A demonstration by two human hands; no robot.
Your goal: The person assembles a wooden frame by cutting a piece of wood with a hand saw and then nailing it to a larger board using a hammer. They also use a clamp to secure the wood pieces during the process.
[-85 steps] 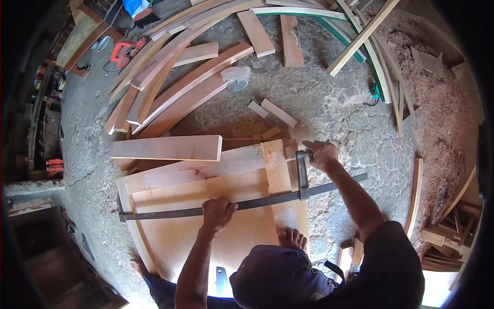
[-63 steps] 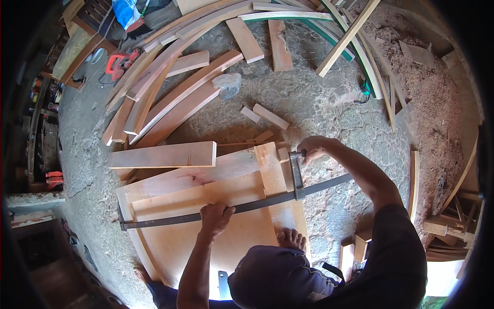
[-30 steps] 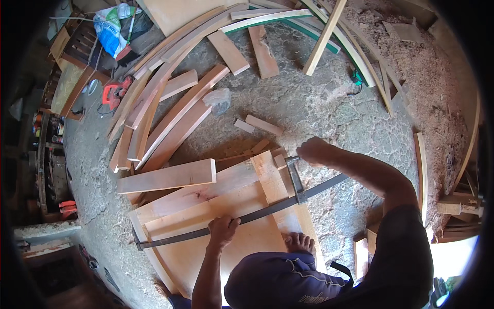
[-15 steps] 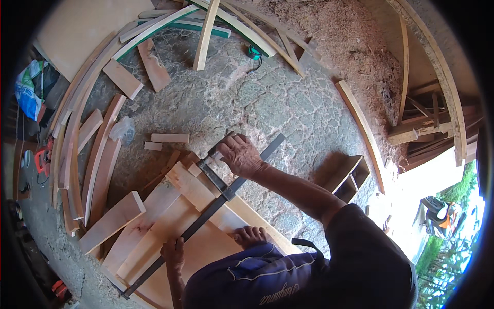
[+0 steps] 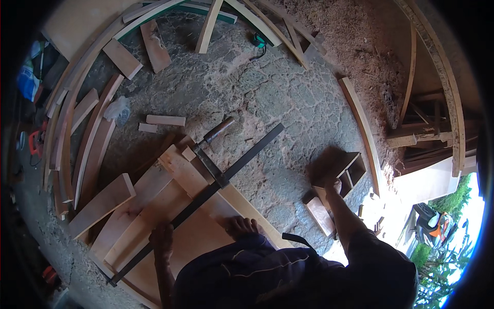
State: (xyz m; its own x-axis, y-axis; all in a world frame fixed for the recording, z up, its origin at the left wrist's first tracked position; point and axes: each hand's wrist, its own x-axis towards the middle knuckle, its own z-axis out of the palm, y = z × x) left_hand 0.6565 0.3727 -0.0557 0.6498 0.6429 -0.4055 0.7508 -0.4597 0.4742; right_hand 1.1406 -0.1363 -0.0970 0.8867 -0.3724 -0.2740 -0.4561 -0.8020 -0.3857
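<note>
My left hand is wrapped round the dark metal bar of a long bar clamp, which lies diagonally over several pale wooden boards. The clamp's screw handle sticks out beyond the boards' far edge, with no hand on it. Beside that screw, a small wood block rests at the boards' end. Out to the right, my right hand is at the near side of an open wooden box with a divider; its fingers are too hidden and dark to read. A reddish wood block lies near the box.
Curved wooden strips lie stacked along the left. Short planks and a clear plastic bag are on the rough stone floor. A green tape measure sits at the far side. My bare foot is on the boards.
My right hand has let go of the clamp's screw handle and moved right to the wooden box. My left hand stays on the bar. The whole view has shifted slightly.
</note>
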